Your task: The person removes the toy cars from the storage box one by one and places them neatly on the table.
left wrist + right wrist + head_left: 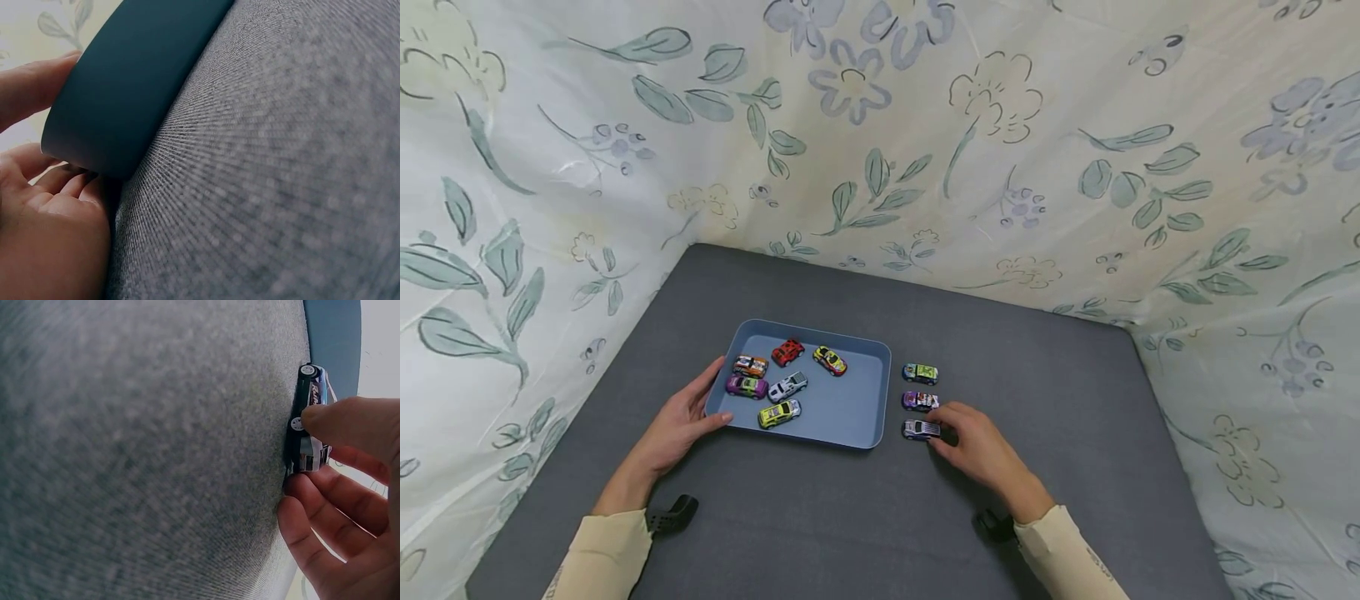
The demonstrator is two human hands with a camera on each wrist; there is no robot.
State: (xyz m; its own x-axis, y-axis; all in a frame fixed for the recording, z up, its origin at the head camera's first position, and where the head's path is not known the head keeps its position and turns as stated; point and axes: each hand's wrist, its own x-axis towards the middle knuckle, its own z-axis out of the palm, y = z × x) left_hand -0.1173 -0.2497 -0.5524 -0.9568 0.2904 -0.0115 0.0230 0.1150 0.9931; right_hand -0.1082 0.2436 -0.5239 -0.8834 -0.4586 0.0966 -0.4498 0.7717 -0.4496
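A shallow blue tray (842, 421) lies on the dark grey cloth with several toy cars inside, among them a red car (787, 352) and a purple one (747, 386). My left hand (673, 425) grips the tray's left end, thumb at its near corner; the left wrist view shows the tray wall (125, 94) between thumb and fingers. Right of the tray, three toy cars stand in a column. My right hand (973, 442) pinches the nearest, a silver-and-dark toy car (314, 394), whose wheels are at the cloth. Beyond it are a purple-and-white car (920, 401) and a green car (921, 373).
Dark grey cloth (820, 517) covers the table. Floral fabric (925, 167) hangs behind the table and along both sides. A black wrist strap piece (673, 514) sticks out beside the left cuff, and another (995, 525) beside the right cuff.
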